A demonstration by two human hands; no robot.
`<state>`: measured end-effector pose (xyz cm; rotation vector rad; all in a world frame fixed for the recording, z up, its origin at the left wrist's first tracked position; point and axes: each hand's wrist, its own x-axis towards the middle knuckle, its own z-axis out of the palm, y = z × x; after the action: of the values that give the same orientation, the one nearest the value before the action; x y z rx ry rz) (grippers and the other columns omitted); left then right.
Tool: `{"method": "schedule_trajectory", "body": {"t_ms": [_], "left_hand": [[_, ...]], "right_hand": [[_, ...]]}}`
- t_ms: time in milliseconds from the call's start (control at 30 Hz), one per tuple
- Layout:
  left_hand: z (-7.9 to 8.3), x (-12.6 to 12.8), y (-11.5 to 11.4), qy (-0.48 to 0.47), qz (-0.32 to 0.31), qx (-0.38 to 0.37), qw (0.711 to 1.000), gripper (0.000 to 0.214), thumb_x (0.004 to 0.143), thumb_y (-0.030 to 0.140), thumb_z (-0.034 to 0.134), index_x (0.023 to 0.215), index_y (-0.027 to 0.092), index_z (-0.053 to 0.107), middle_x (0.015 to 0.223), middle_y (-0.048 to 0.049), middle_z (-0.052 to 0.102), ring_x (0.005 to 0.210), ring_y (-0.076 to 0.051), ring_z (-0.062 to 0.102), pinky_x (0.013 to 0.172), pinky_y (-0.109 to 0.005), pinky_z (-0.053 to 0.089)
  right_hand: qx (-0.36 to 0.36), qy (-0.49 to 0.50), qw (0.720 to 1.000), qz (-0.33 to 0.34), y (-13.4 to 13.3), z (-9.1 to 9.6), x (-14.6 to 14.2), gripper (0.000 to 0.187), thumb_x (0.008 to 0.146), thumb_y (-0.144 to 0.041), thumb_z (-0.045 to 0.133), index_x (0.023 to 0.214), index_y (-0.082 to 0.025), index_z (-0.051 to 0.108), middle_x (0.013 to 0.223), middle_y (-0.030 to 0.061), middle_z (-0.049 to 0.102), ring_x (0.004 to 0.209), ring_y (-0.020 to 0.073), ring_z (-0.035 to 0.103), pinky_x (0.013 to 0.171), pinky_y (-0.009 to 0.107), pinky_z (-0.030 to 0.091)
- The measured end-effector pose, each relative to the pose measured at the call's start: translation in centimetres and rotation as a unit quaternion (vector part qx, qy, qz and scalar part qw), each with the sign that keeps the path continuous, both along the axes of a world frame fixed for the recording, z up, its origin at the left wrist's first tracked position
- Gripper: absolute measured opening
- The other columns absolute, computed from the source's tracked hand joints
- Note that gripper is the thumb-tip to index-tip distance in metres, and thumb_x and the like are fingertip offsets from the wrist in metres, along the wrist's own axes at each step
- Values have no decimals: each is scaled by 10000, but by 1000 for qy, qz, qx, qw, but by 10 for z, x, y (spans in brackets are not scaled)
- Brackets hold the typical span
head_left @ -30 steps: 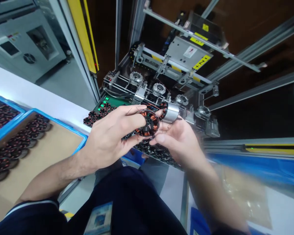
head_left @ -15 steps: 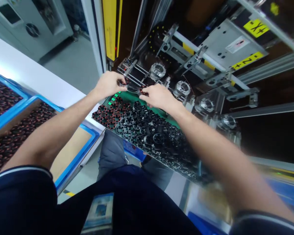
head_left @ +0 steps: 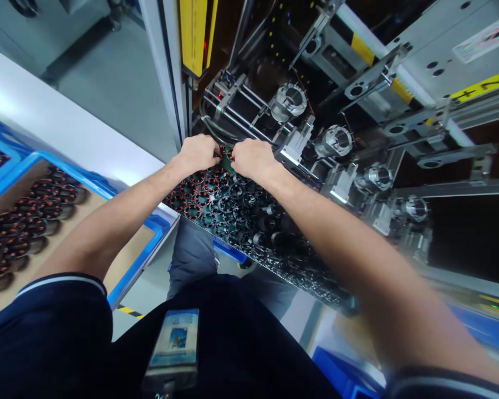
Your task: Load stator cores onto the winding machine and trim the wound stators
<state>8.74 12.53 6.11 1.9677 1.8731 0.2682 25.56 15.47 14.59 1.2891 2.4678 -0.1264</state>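
Note:
Both my arms reach forward over a green tray (head_left: 216, 224) packed with several round stator cores, some wound with copper wire, others bare black. My left hand (head_left: 198, 153) is closed at the tray's far left corner, knuckles up, fingers curled down onto a wound stator (head_left: 225, 155) seen only in part between the hands. My right hand (head_left: 253, 158) is closed right beside it, fingers pinched on the same spot. What each finger grips is mostly hidden by the knuckles.
Behind the tray a winding machine holds a row of metal spindles (head_left: 290, 101) and clamps (head_left: 296, 145). A yellow guard post (head_left: 196, 33) rises at the back. Blue bins (head_left: 77, 178) of wound stators on cardboard sit at the left. A badge (head_left: 175, 337) hangs at my chest.
A second ago both hands held a wound stator up near my chest. They have reached forward to the tray's far left corner and drawn closer together there; my head has leaned in.

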Motion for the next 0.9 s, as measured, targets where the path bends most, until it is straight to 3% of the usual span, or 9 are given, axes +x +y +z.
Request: {"method": "schedule_trajectory", "body": {"t_ms": [167,233,300,400,500,600,667,767,900], "left_hand": [[-18,-4,-6,-15,-18,73,997,297,903,437,702,983,189,846,1272,-185,672,1290,-421,541,1026,-569,559],[-20,-9,-9,-41,-45,95,994,361,960,498,650,991,193,839,1255,-177,664,1282,-407,534,1088,-591,532],[-13,-14,-19,-69,-77,114,988,427,1007,549,603,1083,198,835,1271,-172,664,1300,-402,529,1175,-625,470],[16,-15,-48,-105,-138,145,974,495,1027,617,615,1257,219,800,1389,-163,642,1338,-397,531,1235,-641,410],[44,-4,-88,-119,-240,141,953,477,979,649,735,1247,259,800,1409,-129,637,1294,-359,566,1163,-559,494],[50,13,-117,-62,-282,127,949,322,992,520,772,1145,243,827,1311,-137,643,1232,-348,576,1054,-512,543],[46,23,-126,-19,-279,120,952,236,1008,431,757,1098,229,840,1264,-146,633,1225,-354,570,1010,-503,547],[42,33,-130,12,-272,115,955,185,1007,379,745,1032,228,847,1255,-148,631,1228,-358,568,1010,-517,545],[61,34,-138,-35,-243,145,958,272,1057,461,658,1013,236,804,1449,-137,650,1321,-371,554,1126,-573,515]], "right_hand": [[-14,-8,1000,4,17,-34,-13,388,923,-366,769,1210,-122,863,1127,214,826,1101,370,779,982,478,602],[-72,-13,997,17,23,-29,-7,359,904,-364,777,1192,-175,876,1102,161,836,1043,336,781,935,453,607],[-107,12,993,42,21,-9,7,304,917,-365,755,1161,-242,889,1082,105,842,1016,305,771,910,430,598],[-60,69,994,60,-14,34,39,288,1000,-400,667,1133,-279,893,1043,77,840,1023,282,752,947,421,565],[-34,34,998,29,-79,60,67,288,1029,-452,658,1078,-282,885,1061,77,842,1019,283,751,927,410,546],[-52,-17,998,9,-135,51,77,292,1007,-437,717,1128,-218,868,1175,149,832,1085,306,755,880,383,537],[-58,-31,998,-3,-153,36,73,285,1019,-348,694,1185,-177,850,1211,192,819,1129,315,752,908,387,532],[-55,-26,998,-4,-156,25,68,294,1042,-229,612,1215,-146,834,1216,214,806,1172,320,735,1021,430,510],[-14,57,998,14,-155,46,91,280,1056,-266,604,1188,-168,831,1344,220,744,1294,356,650,1119,519,484]]}}
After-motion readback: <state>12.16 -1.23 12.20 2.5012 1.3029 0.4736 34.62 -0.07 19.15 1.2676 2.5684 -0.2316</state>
